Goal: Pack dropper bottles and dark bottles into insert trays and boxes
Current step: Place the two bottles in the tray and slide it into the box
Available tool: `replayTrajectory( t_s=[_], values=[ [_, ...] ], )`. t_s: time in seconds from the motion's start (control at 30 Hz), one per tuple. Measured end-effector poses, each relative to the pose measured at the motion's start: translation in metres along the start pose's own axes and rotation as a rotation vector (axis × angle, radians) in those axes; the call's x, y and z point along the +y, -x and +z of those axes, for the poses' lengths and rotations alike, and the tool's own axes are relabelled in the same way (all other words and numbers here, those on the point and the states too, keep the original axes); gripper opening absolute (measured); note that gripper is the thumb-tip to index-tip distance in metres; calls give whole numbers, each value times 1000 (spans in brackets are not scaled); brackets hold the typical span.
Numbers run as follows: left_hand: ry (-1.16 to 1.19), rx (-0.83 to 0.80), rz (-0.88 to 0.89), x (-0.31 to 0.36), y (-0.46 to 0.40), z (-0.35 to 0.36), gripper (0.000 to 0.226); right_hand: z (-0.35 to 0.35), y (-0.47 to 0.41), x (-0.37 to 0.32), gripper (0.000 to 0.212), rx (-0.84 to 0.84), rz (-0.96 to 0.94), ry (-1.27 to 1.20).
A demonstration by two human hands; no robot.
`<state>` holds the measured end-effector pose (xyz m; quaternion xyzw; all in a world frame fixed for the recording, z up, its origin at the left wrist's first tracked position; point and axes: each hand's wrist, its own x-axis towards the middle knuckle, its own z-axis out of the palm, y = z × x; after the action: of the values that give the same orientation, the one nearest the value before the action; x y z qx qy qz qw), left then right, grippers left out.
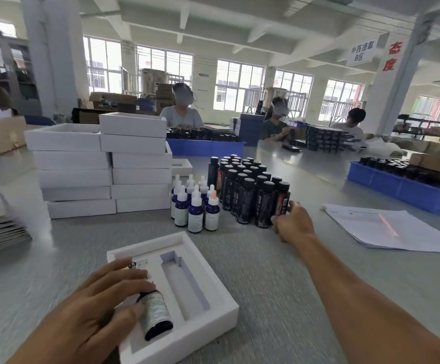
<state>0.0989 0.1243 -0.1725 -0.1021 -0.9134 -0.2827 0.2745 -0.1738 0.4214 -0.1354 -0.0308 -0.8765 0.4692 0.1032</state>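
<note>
- Left hand (100, 298): my fingers lie nearly straight, pressing a dropper bottle (154, 315) into the left slot of the white tray (213, 319).
- Empty slot (184, 282): its long axis runs away from me, parallel to the seated bottle.
- Dark bottles (247, 190): upright cluster, beyond and right of the tray.
- Right hand (292, 222): nearer the cluster, fingers curling around its front-right bottle (282, 203).
</note>
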Motion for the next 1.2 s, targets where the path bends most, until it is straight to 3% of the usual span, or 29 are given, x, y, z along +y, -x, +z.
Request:
replayTrajectory(
  t_s=[0.07,0.27,0.5,0.67,0.8,0.93,1.07,1.2],
  values=[
    [-5,19,25,0,-2,1,43,5,-11,-1,28,19,13,12],
    [6,-10,-2,-2,-1,0,41,10,-14,5,21,106,34,105],
    [47,-75,-69,2,3,-3,38,-14,20,4,9,55,74,21],
    [16,-143,-105,11,1,-3,35,-36,84,-28,22,-114,-200,-77],
    [10,-169,-147,9,7,-4,37,-28,158,-59,19,-306,-467,-33],
    [-18,-161,-160,11,8,-5,49,-1,202,-70,37,-291,-649,223],
    [-42,-160,-168,15,9,-6,49,12,219,-69,45,-150,-800,533],
    [-54,-166,-163,19,9,-8,47,8,221,-65,62,-217,-819,573]
  ],
)
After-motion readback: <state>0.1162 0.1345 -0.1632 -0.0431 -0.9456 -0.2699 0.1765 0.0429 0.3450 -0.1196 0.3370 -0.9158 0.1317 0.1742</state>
